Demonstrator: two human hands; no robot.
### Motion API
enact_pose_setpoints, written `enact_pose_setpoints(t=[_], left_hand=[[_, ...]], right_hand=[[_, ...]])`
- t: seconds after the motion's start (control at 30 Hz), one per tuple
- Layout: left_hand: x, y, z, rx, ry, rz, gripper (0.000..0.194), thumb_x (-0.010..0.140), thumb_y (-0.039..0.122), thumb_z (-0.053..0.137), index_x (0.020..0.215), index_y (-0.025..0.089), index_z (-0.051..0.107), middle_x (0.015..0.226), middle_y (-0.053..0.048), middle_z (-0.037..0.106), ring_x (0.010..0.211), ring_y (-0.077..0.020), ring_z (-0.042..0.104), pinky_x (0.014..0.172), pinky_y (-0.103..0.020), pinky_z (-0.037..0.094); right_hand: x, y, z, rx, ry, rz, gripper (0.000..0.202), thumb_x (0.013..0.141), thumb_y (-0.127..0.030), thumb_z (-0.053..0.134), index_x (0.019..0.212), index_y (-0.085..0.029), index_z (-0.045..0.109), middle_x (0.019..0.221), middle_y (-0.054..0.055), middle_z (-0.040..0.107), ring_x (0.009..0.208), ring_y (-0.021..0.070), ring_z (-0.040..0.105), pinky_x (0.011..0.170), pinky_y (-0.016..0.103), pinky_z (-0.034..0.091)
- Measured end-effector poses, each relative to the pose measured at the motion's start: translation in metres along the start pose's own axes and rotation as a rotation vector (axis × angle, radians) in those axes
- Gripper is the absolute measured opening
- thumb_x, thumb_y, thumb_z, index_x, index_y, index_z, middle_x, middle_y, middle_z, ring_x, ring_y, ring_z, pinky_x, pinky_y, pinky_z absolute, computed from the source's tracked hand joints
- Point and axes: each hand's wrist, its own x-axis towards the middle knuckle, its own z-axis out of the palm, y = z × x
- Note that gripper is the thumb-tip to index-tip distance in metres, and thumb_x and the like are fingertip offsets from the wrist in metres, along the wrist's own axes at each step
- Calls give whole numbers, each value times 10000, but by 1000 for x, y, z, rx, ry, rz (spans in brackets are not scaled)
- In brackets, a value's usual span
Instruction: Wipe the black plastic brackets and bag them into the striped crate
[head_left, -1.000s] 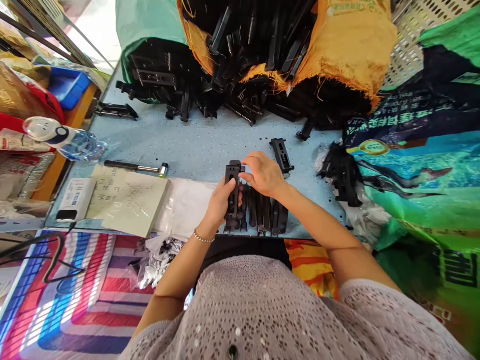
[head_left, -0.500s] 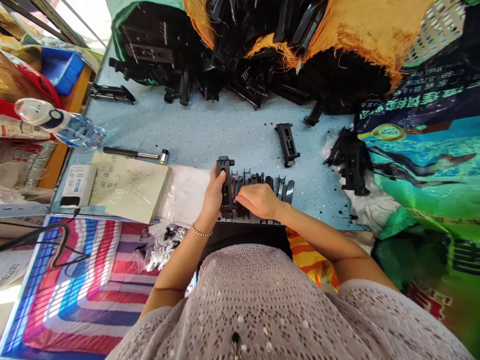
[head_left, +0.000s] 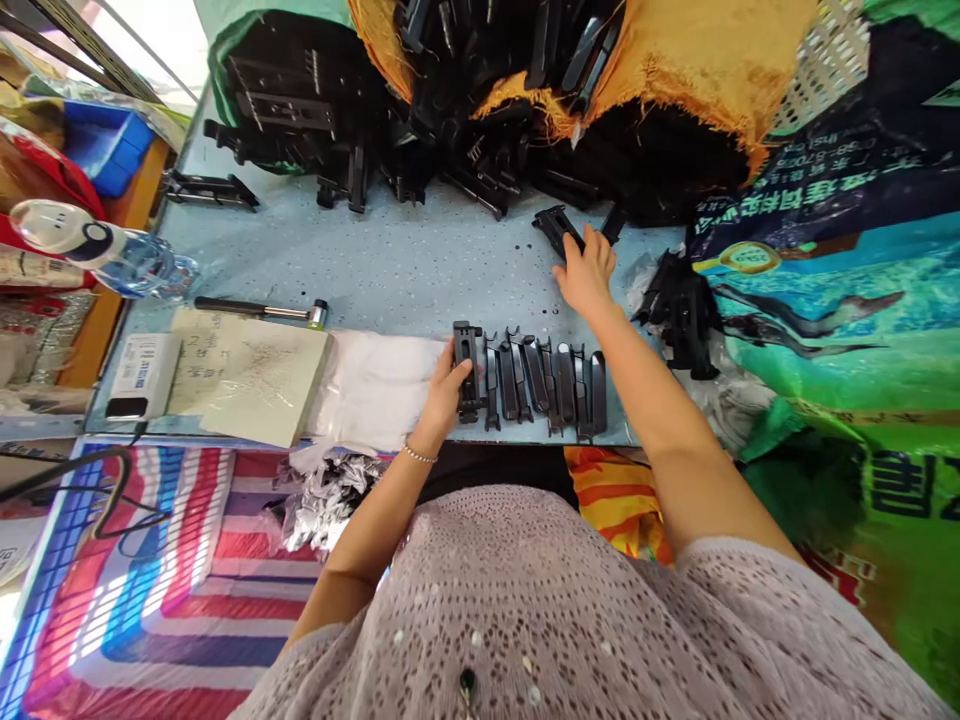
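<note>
Black part (head_left: 470, 386) in grip of left hand (head_left: 445, 390), second part (head_left: 555, 229) against right hand (head_left: 589, 276), grip there unclear

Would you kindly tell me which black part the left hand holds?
The part at the left end of the front row: the left hand has its thumb over it, while the other parts in that row have no hand on them.

Clear plastic bottle (head_left: 127, 258) near a blue bin (head_left: 118, 165), white box (head_left: 142, 366) just beside handwritten paper (head_left: 196, 345)
</note>
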Motion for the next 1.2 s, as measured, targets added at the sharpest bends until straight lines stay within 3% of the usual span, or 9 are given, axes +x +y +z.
enact_pose_setpoints(t=[0.13,0.23,0.3,0.37,0.53,0.63,0.9,1.03,1.2], left_hand=[[-16,27,-18,-227,-92,-112,470,873,403,672,1275,163,635,1396,-145,659,1023,-256,740,918,-388,597],[-35,43,-36,-234,-282,-235,471,860,433,698,1219,130,667,1187,-158,758,938,-274,758,875,-409,605],[-43,48,-44,-165,-385,-305,463,901,502,644,1141,110,701,1034,-146,786,935,-284,752,911,-437,591],[-43,48,-46,-45,-333,-259,500,959,564,525,1051,113,720,963,-131,779,940,-272,738,925,-435,579],[-20,24,-33,776,220,190,276,909,438,649,947,165,668,1004,-141,708,995,-283,672,859,-409,548],[-13,13,-37,1118,212,300,106,907,260,649,856,168,646,1013,-159,676,999,-292,649,855,-414,521],[-19,18,-88,466,148,198,193,798,321,783,764,193,642,692,17,569,609,-118,523,569,-262,421],[-21,17,-90,435,119,325,148,817,326,751,760,193,723,858,-38,654,810,-152,628,742,-295,510],[-37,27,-99,612,254,437,75,857,210,650,875,196,721,1053,-82,712,969,-195,677,851,-340,559]], right_hand=[[-49,-58,-24,277,-73,-417,508,985,-128,443,1480,-204,524,1486,151,541,1424,294,483,1204,557,385],[-103,-96,-32,412,-247,-799,447,1022,-118,401,1383,-266,618,1451,66,607,1435,243,489,1204,507,424],[-127,-103,-35,462,-346,-885,359,1038,-178,456,1311,-275,668,1374,54,668,1376,244,549,1171,484,471],[-137,-96,-36,506,-372,-780,283,1029,-255,530,1259,-260,696,1274,69,718,1249,257,637,1107,477,524],[-139,-67,-36,825,-282,-96,308,965,-429,630,1198,-242,706,1081,63,760,1000,261,725,921,454,597],[-147,-72,-32,1249,-331,239,356,919,-524,678,1135,-243,711,1023,53,769,866,219,745,802,381,619],[-167,-127,-9,1766,-712,519,344,789,-493,815,982,-214,758,1011,61,766,762,162,731,626,252,571],[-167,-160,19,1810,-811,539,241,823,-414,789,903,-192,740,812,38,717,701,155,711,612,251,549],[-161,-174,53,1720,-694,653,232,784,-361,793,753,-159,686,716,22,655,683,162,718,538,225,495]])
